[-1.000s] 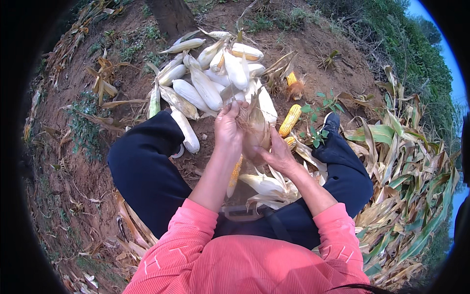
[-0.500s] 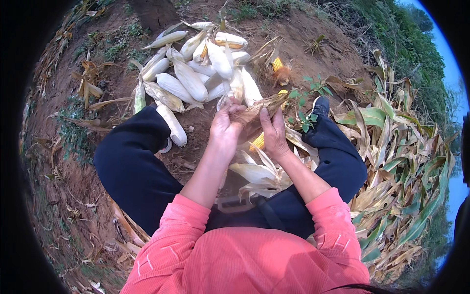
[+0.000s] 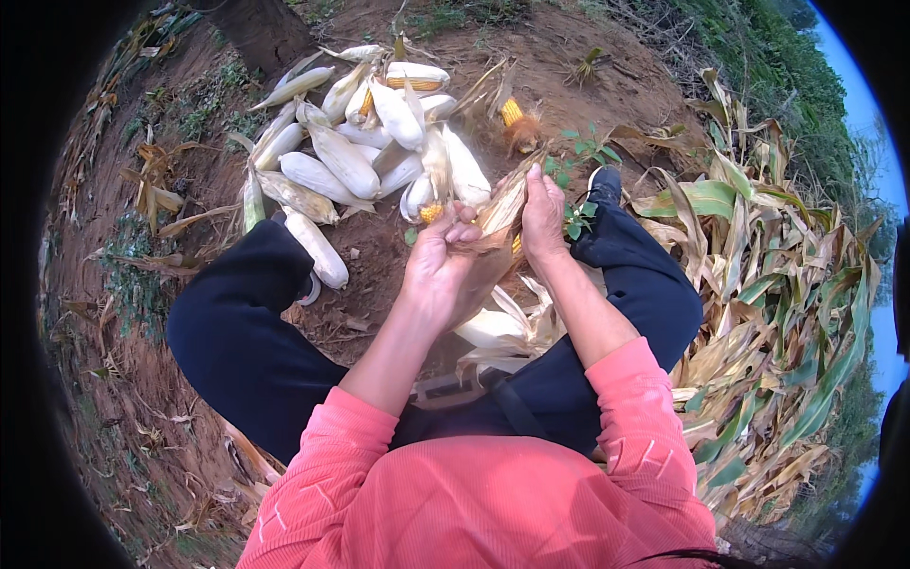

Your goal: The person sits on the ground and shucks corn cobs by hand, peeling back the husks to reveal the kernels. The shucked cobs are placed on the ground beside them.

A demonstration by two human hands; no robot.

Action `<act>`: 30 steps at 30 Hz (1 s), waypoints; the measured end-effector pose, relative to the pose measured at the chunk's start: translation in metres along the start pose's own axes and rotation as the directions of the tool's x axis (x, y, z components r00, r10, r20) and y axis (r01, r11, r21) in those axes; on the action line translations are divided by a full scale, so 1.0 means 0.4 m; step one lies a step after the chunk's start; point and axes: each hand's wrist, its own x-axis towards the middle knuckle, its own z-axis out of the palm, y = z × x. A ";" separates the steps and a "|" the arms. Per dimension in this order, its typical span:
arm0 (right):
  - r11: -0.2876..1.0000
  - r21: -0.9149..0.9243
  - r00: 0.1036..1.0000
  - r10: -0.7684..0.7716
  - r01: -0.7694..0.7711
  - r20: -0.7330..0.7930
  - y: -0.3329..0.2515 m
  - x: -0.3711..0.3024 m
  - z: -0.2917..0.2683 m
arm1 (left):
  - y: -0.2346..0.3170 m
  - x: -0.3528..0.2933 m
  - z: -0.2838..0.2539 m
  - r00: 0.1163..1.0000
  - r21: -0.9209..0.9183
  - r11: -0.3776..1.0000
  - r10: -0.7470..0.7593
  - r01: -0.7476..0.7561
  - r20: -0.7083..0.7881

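Corn ear (image 3: 431, 212) in L hand (image 3: 441, 251), husk (image 3: 503, 206) in R hand (image 3: 544, 220)

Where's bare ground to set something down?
Small soil patch between corn pile, left knee and left hand. Wider soil patch beyond the right shoe, short of the grassy bank. Crowded: the pile, the husk heap outside the right leg, the pale husks inside it.

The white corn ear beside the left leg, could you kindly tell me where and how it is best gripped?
I'd grip the ear around its long, rounded middle, coming from its right: open soil lies there, while the left leg crowds its left. Its near end lies clear of the other ears.
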 end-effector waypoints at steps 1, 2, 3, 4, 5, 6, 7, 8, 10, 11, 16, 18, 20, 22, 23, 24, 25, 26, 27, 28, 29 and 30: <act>0.999 0.037 1.000 0.023 -0.023 -0.007 -0.031 0.003 0.001 | 0.001 -0.008 0.000 0.998 0.029 0.999 -0.018 0.016 0.058; 0.996 0.074 0.999 0.044 -0.043 -0.015 -0.054 0.013 -0.006 | 0.005 -0.018 0.003 0.995 0.075 0.997 -0.037 0.030 0.095; 0.989 0.150 0.998 0.019 -0.009 -0.064 -0.058 0.039 -0.025 | 0.013 -0.028 0.004 0.990 0.121 0.992 -0.057 0.041 0.130; 0.987 0.162 0.993 0.009 0.010 -0.115 -0.071 0.069 -0.055 | 0.022 -0.038 0.006 0.983 0.169 0.984 -0.079 0.050 0.166; 0.974 0.217 0.980 -0.017 0.062 -0.201 -0.076 0.110 -0.090 | 0.033 -0.038 -0.005 0.982 0.213 0.977 -0.065 0.026 0.176; 0.957 0.267 0.958 -0.037 0.116 -0.284 -0.080 0.150 -0.120 | 0.047 -0.035 -0.019 0.977 0.209 0.977 -0.074 0.031 0.202; 0.943 0.311 0.945 -0.015 0.122 -0.327 -0.096 0.176 -0.140 | 0.064 -0.043 -0.016 0.970 0.254 0.967 -0.073 0.012 0.231; 0.925 0.356 0.930 0.007 0.134 -0.368 -0.116 0.203 -0.161 | 0.080 -0.057 -0.006 0.962 0.299 0.954 -0.072 -0.010 0.264; 0.945 0.278 0.868 -0.012 0.172 -0.497 -0.102 0.274 -0.215 | 0.102 -0.073 -0.007 0.956 0.359 0.933 -0.070 -0.038 0.283; 0.937 0.294 0.823 0.011 0.191 -0.568 -0.112 0.298 -0.230 | 0.117 -0.079 -0.013 0.971 0.388 0.920 -0.031 -0.064 0.236; 0.866 0.451 0.835 0.073 0.218 -0.545 -0.232 0.337 -0.338 | 0.234 -0.079 -0.118 0.983 0.456 0.872 0.143 -0.179 0.113; 0.915 0.315 0.867 -0.068 0.251 -0.494 -0.273 0.327 -0.306 | 0.227 -0.075 -0.119 0.990 0.531 0.836 0.129 -0.142 0.062; 0.937 0.232 0.909 -0.157 0.260 -0.386 -0.283 0.286 -0.242 | 0.262 -0.046 -0.177 0.946 0.913 0.364 0.316 -0.185 0.066; 0.948 0.220 0.962 -0.187 0.230 -0.201 -0.314 0.200 -0.146 | 0.324 -0.020 -0.237 0.858 0.916 -0.388 0.430 -0.105 0.280; 0.959 0.185 0.969 -0.188 0.217 -0.160 -0.320 0.174 -0.121 | 0.300 -0.031 -0.176 0.827 0.809 -0.588 0.448 -0.013 0.339; 0.968 0.154 0.977 -0.181 0.198 -0.116 -0.319 0.151 -0.099 | 0.269 -0.066 -0.097 0.795 0.655 -0.749 0.458 0.102 0.399; 0.979 0.082 0.982 -0.183 0.186 -0.043 -0.309 0.136 -0.080 | 0.262 -0.084 -0.057 0.802 0.618 -0.778 0.438 0.113 0.405; 0.984 0.005 0.984 -0.178 0.178 0.031 -0.304 0.118 -0.056 | 0.259 -0.093 -0.025 0.811 0.582 -0.803 0.421 0.125 0.406; 0.994 0.001 0.991 -0.109 0.109 0.084 -0.302 0.096 -0.035 | 0.254 -0.103 0.000 0.819 0.546 -0.826 0.405 0.137 0.406; 0.993 -0.063 0.990 -0.093 0.100 0.108 -0.288 0.086 -0.019 | 0.249 -0.120 0.024 0.831 0.546 -0.826 0.400 0.144 0.386; 0.994 -0.081 0.986 -0.060 0.074 0.155 -0.286 0.067 0.000 | 0.249 -0.141 0.047 0.835 0.545 -0.824 0.404 0.155 0.374; 0.998 0.025 0.978 -0.055 0.051 0.202 -0.273 0.058 0.015 | 0.255 -0.152 0.076 0.829 0.545 -0.822 0.415 0.165 0.375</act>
